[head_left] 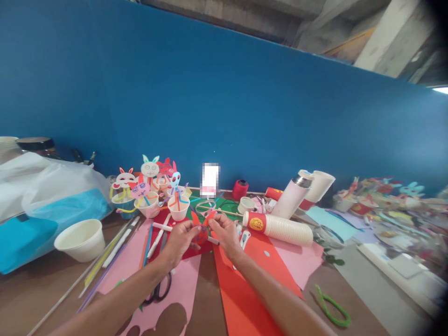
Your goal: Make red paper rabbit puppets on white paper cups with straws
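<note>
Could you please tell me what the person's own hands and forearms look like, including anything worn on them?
The left hand and right hand are bare, with no gloves. The left forearm and right forearm show no sleeves, and no watch or bracelet is visible at either wrist. Smaller details, such as nails, are too blurred to tell.

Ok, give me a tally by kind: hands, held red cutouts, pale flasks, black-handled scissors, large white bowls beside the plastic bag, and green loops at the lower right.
Hands: 2, left hand and right hand
Held red cutout: 1
Pale flask: 1
Black-handled scissors: 1
Large white bowl: 1
Green loop: 1
Total: 7
</note>
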Available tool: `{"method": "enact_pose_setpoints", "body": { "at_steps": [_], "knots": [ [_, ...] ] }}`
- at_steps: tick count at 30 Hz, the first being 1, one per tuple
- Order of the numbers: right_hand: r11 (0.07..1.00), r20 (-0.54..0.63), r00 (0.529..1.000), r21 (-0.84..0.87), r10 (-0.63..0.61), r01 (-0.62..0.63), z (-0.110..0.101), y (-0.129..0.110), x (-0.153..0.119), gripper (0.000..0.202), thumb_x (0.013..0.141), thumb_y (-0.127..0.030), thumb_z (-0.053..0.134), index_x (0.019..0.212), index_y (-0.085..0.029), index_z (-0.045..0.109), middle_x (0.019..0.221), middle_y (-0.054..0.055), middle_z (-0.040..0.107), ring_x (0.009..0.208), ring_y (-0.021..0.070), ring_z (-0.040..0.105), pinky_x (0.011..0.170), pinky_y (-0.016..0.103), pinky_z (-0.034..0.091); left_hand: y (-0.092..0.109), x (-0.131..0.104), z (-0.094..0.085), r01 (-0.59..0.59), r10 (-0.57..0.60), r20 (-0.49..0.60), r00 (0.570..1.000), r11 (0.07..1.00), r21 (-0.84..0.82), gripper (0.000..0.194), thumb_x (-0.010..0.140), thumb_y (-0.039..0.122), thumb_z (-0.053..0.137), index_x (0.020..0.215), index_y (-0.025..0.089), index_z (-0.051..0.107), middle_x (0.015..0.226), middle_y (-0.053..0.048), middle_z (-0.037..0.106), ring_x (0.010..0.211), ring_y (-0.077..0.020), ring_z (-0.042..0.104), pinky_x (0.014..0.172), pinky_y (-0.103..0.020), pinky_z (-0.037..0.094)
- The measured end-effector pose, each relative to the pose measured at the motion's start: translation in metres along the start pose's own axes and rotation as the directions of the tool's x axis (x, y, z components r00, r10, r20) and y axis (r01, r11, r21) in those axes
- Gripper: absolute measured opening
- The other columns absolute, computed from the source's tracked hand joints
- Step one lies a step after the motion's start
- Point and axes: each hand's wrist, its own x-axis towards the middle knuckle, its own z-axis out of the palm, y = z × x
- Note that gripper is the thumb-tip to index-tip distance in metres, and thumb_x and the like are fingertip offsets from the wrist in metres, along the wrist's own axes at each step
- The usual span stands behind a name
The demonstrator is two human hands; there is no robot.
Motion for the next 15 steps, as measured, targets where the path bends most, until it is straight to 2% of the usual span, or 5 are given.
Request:
{"method": "enact_pose_setpoints", "body": {
  "at_steps": [9, 15],
  "knots": [
    [0.998, 0.025, 0.999, 0.034, 0.045, -0.045, -0.0018, 0.0026, 0.0017, 0.011, 0.070, -0.027, 0.056, 0.067, -0.017, 0.053, 0.058, -0.004, 0.049, 0.053, 0.0080, 0.044, 0.053, 0.021, 0.037, -0.0024, 0.0008, -0.0002, -0.019, 0.019, 0.016, 1.000, 1.000, 0.004, 0.020, 0.064, 0.032, 0.064, 0.065, 0.014, 0.056, 0.057, 0.003, 0.049, 0.052, -0.0101, 0.050, 0.041, -0.021, 0.048],
    [0.998, 0.071, 0.996, 0.034, 0.059, -0.062, 0.0005, -0.0043, -0.0011, 0.013, 0.068, -0.026, 0.057, 0.061, -0.016, 0.050, 0.056, -0.005, 0.046, 0.051, 0.0067, 0.040, 0.050, 0.019, 0.033, -0.0052, 0.0014, -0.0011, -0.025, 0.025, 0.012, 1.000, 1.000, 0.014, 0.020, 0.064, 0.032, 0.064, 0.068, 0.014, 0.057, 0.058, 0.003, 0.051, 0.053, -0.0108, 0.051, 0.043, -0.023, 0.050]
  ]
}}
